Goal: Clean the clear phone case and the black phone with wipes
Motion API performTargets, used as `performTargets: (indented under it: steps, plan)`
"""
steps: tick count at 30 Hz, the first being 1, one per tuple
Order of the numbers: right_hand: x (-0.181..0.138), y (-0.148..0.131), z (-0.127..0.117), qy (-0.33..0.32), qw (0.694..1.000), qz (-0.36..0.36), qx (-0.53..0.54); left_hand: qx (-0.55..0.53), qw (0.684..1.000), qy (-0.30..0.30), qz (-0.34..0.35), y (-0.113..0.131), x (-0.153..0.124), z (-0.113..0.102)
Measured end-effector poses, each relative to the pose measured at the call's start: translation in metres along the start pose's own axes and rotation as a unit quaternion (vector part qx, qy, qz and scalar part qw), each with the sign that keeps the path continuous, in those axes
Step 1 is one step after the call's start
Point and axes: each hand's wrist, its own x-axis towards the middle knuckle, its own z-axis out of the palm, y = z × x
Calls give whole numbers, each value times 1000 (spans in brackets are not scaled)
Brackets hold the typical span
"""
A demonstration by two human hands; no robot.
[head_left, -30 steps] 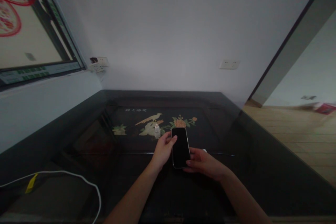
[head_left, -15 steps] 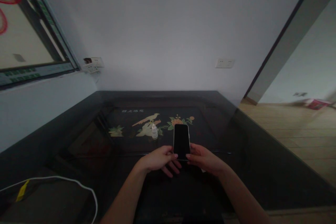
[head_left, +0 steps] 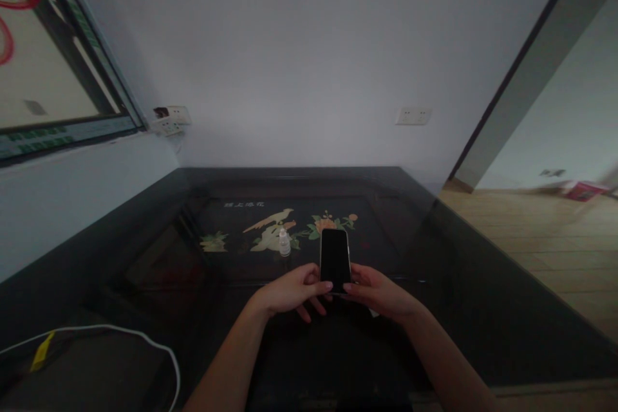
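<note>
A smartphone [head_left: 335,257] with a dark screen is held upright between my two hands, over the black table [head_left: 193,309]. My left hand [head_left: 294,290] grips its lower left corner, the thumb on the front and some fingers hanging below. On the lower right side my right hand [head_left: 379,293] is closed on the same phone, thumb across the front edge. Something small and white [head_left: 373,313] shows under the right hand; its kind cannot be made out. A small clear dropper bottle [head_left: 284,243] stands on the table, left of the phone and beyond the left hand.
The tabletop carries a bird-and-flower picture [head_left: 273,228]. A white cable [head_left: 145,336] with a yellow tag [head_left: 42,351] curves at the lower left. The wall has sockets [head_left: 413,116] behind the table. A window [head_left: 58,51] is at left, a pink box [head_left: 583,190] on the floor at right.
The left thumb has slid slightly right across the phone's lower front, and the fingers below it have curled in a little. The phone has barely shifted; the bottle stays put.
</note>
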Motion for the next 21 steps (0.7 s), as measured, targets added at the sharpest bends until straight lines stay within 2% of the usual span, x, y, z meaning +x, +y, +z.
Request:
performTargets:
  steps: [2, 5, 7, 12, 15, 21]
  plan:
    - [0, 1, -1, -13, 1000, 10, -5, -1, 999, 47, 14, 0, 4, 0]
    - [-1, 4, -1, -37, 999, 23, -11, -26, 985, 169, 37, -3, 15, 0]
    - [-2, 5, 0, -53, 998, 33, -15, -30, 972, 226, 52, -6, 20, 0]
    - [-4, 0, 5, -85, 994, 54, -34, 36, 959, 266, 93, -11, 25, 2]
    - [-5, -3, 8, -89, 993, 55, -56, 77, 950, 288, 94, -12, 24, 3]
    - [-4, 0, 8, -15, 992, 98, -73, 174, 918, 324, 148, -12, 24, 4]
